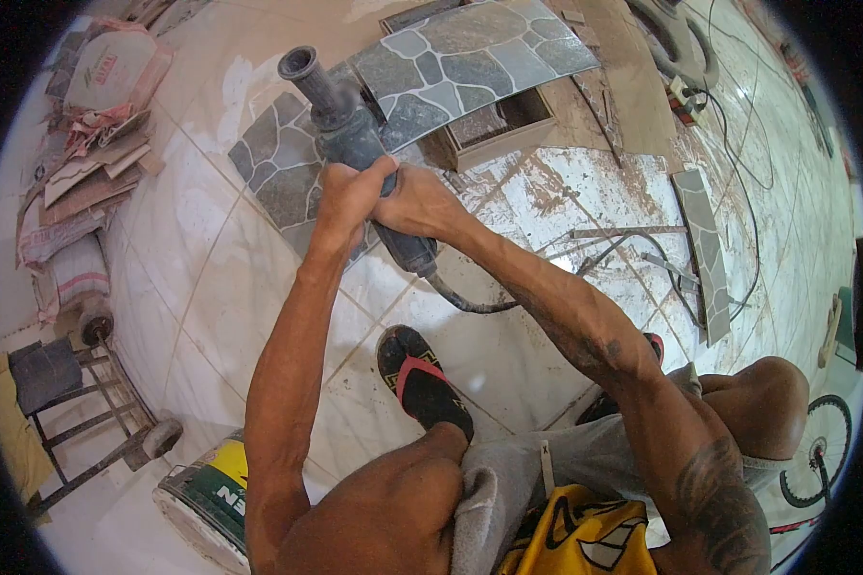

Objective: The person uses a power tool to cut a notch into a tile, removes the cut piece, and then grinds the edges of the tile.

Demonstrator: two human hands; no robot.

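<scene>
Both of my hands are wrapped round a dark grey corded power tool that looks like an angle grinder (pixel 350 134). Its flared side handle (pixel 302 72) points up toward me, and the disc end is hidden from view. My left hand (pixel 353 199) grips the body from the left, and my right hand (pixel 420 199) closes on it from the right, the two touching. Under the tool lies a stone-patterned tile (pixel 278 163) on the floor. Just beyond it, another stone-patterned tile (pixel 479 62) rests on a wooden frame (pixel 503 134). The power cord (pixel 465 305) trails from the tool's rear.
At right lie a narrow tile strip (pixel 705 249), a metal bar (pixel 628 232) and a power strip (pixel 683 101) with cables. Scrap pieces (pixel 101 182) and sacks are piled at left. A bucket (pixel 206 503) stands by my left leg. A bicycle wheel (pixel 817 450) shows at lower right.
</scene>
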